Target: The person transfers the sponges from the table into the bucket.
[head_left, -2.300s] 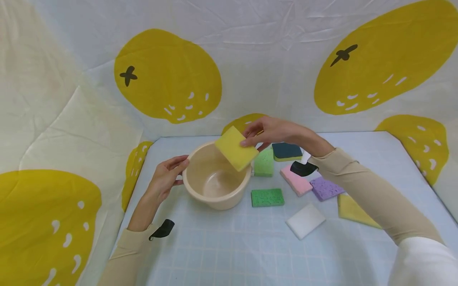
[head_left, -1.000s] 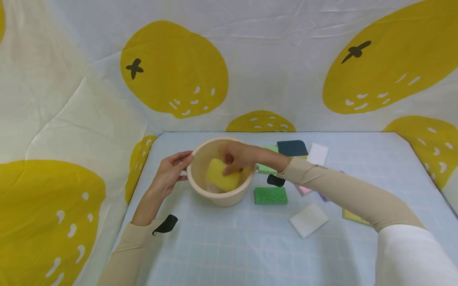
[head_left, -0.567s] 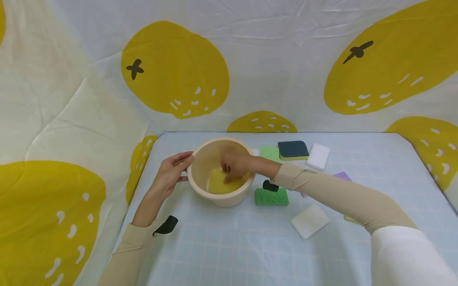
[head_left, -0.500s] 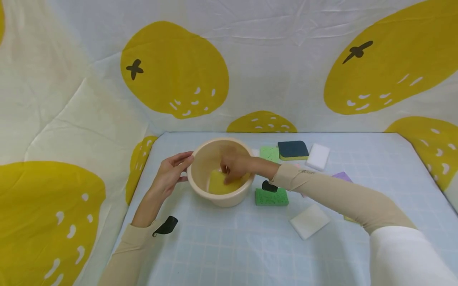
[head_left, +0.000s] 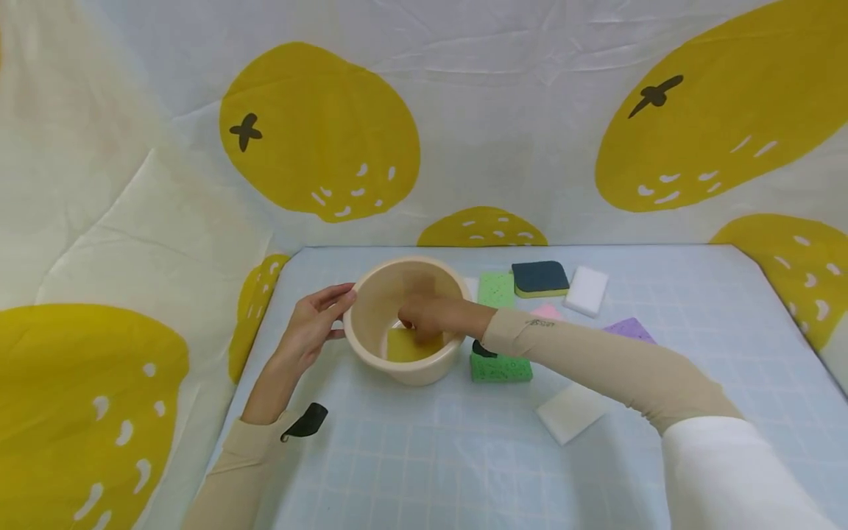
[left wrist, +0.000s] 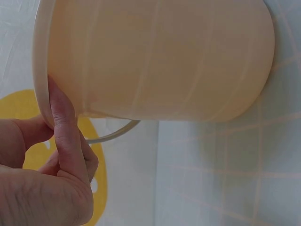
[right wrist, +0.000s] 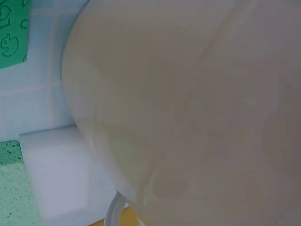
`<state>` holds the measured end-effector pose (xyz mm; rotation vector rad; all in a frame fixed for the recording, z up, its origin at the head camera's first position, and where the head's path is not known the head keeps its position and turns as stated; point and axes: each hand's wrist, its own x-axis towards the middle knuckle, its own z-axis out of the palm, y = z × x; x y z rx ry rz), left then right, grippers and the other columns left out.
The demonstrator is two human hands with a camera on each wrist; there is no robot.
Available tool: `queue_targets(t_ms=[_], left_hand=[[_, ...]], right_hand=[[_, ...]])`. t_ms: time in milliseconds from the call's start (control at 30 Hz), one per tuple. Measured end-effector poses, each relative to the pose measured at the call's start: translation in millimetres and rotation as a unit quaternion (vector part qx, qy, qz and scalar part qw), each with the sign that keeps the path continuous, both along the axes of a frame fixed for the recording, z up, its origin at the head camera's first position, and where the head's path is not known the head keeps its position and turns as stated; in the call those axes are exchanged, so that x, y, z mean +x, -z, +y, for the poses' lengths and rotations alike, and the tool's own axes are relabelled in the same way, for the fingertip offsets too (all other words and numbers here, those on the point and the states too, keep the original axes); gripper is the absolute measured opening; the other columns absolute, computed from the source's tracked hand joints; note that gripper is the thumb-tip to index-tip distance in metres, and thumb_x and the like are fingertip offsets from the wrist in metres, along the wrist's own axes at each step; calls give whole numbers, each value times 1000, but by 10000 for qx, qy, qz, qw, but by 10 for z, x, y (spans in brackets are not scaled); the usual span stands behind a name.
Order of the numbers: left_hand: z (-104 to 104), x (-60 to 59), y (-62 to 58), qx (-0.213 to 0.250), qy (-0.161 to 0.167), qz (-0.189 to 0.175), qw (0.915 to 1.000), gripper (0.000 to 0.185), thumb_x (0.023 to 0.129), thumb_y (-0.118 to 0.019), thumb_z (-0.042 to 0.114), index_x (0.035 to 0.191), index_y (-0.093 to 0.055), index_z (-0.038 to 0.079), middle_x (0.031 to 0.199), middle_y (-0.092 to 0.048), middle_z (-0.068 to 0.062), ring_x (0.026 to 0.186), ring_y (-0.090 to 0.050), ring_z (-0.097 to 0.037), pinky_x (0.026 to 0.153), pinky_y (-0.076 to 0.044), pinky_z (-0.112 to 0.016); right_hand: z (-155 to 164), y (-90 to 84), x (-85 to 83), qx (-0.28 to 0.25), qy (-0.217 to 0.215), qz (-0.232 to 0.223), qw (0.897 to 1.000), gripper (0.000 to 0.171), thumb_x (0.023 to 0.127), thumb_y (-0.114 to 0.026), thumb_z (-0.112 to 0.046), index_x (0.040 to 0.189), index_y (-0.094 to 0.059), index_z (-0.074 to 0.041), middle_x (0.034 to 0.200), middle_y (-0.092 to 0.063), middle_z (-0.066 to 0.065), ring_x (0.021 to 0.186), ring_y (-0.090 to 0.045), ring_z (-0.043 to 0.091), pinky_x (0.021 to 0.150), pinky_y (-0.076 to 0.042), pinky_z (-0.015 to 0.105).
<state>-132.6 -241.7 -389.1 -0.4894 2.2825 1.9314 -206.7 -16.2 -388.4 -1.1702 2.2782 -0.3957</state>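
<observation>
A beige bucket stands on the table, its wire handle partly visible in the left wrist view. My left hand pinches its left rim, thumb at the lip and fingers against the outer wall. Inside the bucket, low down, is a yellow sponge. My right hand reaches in over the right rim with curled fingers, the thumb blurred against the sponge's near face. The far fingertips are hidden. In the right wrist view the bucket's outer wall hides that hand.
Right of the bucket lie a green sponge, a light green sponge, a dark-topped sponge and white pads, one farther back, another nearer. Pink and purple sponges are partly covered by my right sleeve.
My right hand has carried the yellow sponge from above the rim down into the bucket, going deeper over the last second. The left hand keeps its hold on the rim.
</observation>
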Motion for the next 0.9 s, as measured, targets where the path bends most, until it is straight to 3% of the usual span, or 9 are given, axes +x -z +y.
queue_targets(t_ms=[167, 267, 467, 600, 900], left_hand=[[10, 5, 22, 8, -24, -62, 10000, 51, 99, -70, 34, 143, -60, 11, 137, -63, -11, 92, -64, -15, 77, -61, -28], [14, 6, 24, -17, -48, -40, 10000, 50, 99, -70, 34, 143, -60, 11, 137, -64, -11, 92, -64, -15, 76, -61, -28], [2, 6, 3, -15, -33, -10, 10000, 53, 99, -70, 35, 143, -59, 10, 136, -64, -11, 91, -63, -13, 76, -61, -27], [-19, 6, -7, -80, -26, -65, 9999, 54, 99, -70, 36, 144, -58, 11, 138, -63, -11, 92, -63, -14, 76, -61, -26], [-21, -1, 3, -31, -32, -37, 10000, 53, 99, -69, 35, 145, -58, 10, 136, -63, -10, 90, -62, -12, 75, -61, -26]], right_hand=[[46, -24, 21, 48, 283, -286, 9992, 14, 94, -64, -2, 109, -64, -1, 99, -50, 6, 92, -47, 21, 80, -42, 28], [58, -33, -3, 42, 186, -247, 9995, 15, 97, -63, -6, 111, -63, 0, 98, -52, 6, 93, -48, 22, 81, -43, 28], [54, -85, -86, -114, -407, 403, 9983, 17, 98, -69, -11, 109, -65, 2, 101, -61, 9, 94, -53, 23, 88, -47, 31], [102, -183, -96, -410, -494, 684, 9956, 19, 97, -71, -15, 107, -64, 1, 102, -65, 11, 97, -56, 24, 92, -48, 33], [309, -359, -108, -923, -248, 338, 9948, 24, 100, -68, -13, 117, -62, 2, 110, -66, 14, 99, -61, 26, 91, -54, 33]])
